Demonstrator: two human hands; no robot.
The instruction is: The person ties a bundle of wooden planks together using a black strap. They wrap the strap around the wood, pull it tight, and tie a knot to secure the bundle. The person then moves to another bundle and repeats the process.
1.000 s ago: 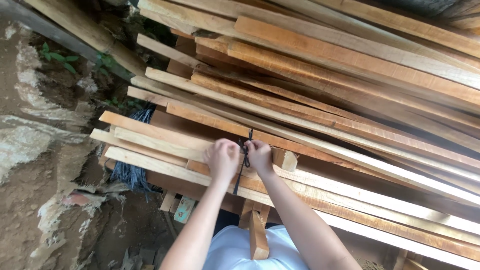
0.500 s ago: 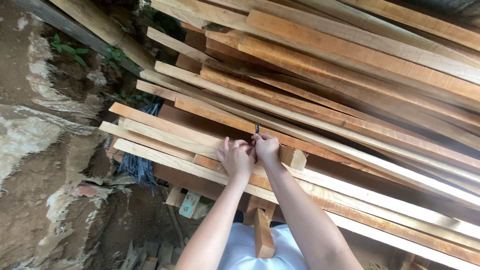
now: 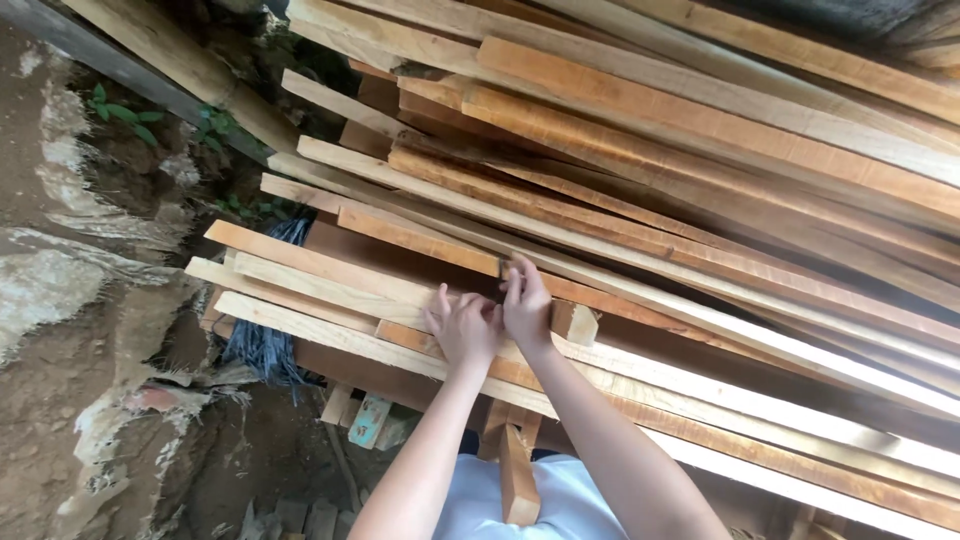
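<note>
Small dark object: slender, upright, seen just above the fingertips of the right hand, at the edge where a reddish plank meets the paler board beneath; its kind cannot be told, being too small and partly hidden. It is seen against the face of the timber stack, about mid-height, left of centre in the head view. Right hand: raised against the stack, fingers held close together and pointing upward, their tips touching or nearly touching the lower end of the dark object; whether it is actually pinched cannot be told. Left hand: set just beside the right, a little lower, thumb and forefinger lifted and slightly spread, remaining fingers curled toward the right hand; nothing can be seen gripped in it. The two hands are touching or nearly so at the knuckles. Short wooden block: pale, square-ended, lodged between boards immediately to the right of the right hand. Long pale plank: laid beneath both hands, running diagonally down to the right. Dark bundle of fibres: hung under the plank ends at the left. Narrow upright timber piece: seen below the hands, between the forearms. Earth bank: rough, at the left.
</note>
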